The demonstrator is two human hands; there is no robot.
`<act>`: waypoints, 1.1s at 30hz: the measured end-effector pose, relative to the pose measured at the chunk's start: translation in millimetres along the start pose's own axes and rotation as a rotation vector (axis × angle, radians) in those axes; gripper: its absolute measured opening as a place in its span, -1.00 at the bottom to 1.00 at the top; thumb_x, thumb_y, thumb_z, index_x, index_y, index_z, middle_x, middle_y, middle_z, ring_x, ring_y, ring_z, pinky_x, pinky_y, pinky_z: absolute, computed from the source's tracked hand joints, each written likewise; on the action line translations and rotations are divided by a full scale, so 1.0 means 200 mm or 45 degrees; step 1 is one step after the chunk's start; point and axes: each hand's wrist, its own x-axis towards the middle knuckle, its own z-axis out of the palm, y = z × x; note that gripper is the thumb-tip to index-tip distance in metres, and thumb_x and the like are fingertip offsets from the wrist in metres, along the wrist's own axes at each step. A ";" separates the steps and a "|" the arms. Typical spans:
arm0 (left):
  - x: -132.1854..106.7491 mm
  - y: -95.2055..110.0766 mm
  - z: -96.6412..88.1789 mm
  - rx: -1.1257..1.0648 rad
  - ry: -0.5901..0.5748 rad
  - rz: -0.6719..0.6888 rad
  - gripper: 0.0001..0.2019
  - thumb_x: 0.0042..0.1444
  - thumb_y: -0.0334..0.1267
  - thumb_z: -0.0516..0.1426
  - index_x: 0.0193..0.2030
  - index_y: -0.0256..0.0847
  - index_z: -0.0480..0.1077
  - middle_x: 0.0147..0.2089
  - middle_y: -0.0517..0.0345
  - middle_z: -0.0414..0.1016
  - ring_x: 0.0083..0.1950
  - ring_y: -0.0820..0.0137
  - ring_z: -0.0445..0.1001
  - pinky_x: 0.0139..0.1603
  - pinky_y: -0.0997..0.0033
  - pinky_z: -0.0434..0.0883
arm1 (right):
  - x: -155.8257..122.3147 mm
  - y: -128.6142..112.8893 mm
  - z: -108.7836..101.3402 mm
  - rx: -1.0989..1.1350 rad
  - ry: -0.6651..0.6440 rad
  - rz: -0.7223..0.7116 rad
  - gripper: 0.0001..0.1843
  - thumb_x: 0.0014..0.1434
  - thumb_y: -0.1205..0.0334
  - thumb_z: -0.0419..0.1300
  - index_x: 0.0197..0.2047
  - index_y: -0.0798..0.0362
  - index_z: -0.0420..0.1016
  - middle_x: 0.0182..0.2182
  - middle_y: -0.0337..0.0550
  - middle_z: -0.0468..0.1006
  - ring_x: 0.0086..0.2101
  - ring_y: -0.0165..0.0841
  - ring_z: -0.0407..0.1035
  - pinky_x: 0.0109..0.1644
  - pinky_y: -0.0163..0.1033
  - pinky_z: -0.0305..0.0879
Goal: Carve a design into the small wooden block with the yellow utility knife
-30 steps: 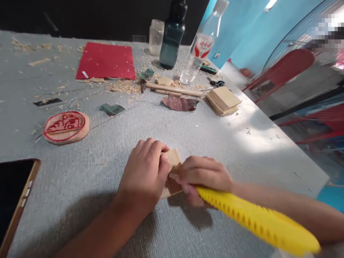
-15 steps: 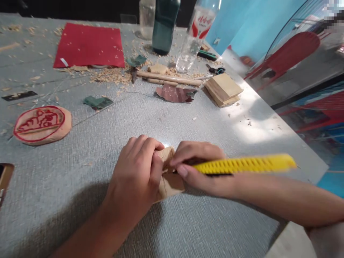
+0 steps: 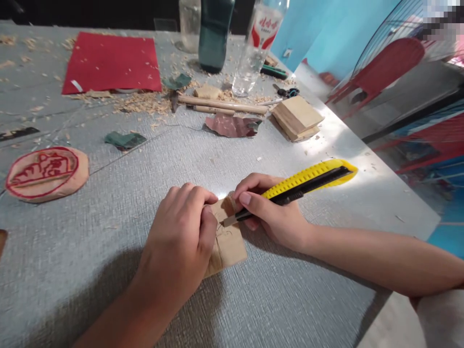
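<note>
A small flat wooden block with thin lines on its face lies on the grey table in front of me. My left hand is closed on its left side, thumb along the top face; the fingertips are partly hidden. Pinched in my right hand is a yellow and black utility knife, its handle slanting up to the right. The blade's tip is at the middle of the block's marked face, near my left thumb.
A carved oval wood piece with red lines lies at left. Beyond are red paper, wood shavings, a hammer, torn sandpaper, stacked wood blocks, a dark bottle and a clear plastic bottle. A red chair stands off the table.
My right hand has turned the utility knife so its handle end is higher and further left, showing its black slider side. My left hand stays on the block. The view has shifted slightly right.
</note>
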 end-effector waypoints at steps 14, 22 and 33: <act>-0.01 0.00 -0.01 0.003 -0.020 0.014 -0.84 0.47 -0.45 -0.01 -0.07 -0.12 0.33 -0.12 0.17 0.42 -0.05 0.28 0.36 -0.04 0.11 0.32 | 0.01 -0.03 0.00 -0.009 -0.161 0.017 -0.87 0.14 0.39 0.54 -0.28 0.12 0.68 -0.48 -0.28 0.64 -0.61 -0.57 0.39 -0.56 -0.51 0.38; -0.01 0.01 -0.01 -0.001 -0.030 0.006 -0.84 0.48 -0.45 -0.01 -0.06 -0.13 0.34 -0.12 0.18 0.42 -0.04 0.30 0.37 -0.03 0.13 0.32 | 0.02 -0.04 -0.02 -0.062 -0.248 0.031 -0.91 0.20 0.37 0.49 -0.27 0.15 0.68 -0.45 -0.22 0.68 -0.58 -0.57 0.40 -0.52 -0.49 0.39; -0.01 0.01 -0.01 -0.002 -0.036 0.010 -0.83 0.48 -0.45 -0.02 -0.07 -0.12 0.33 -0.11 0.16 0.42 -0.04 0.28 0.37 -0.02 0.11 0.32 | 0.02 -0.02 -0.01 -0.045 -0.146 0.025 -0.85 0.17 0.30 0.53 -0.32 0.12 0.65 -0.50 -0.29 0.62 -0.63 -0.57 0.37 -0.58 -0.50 0.34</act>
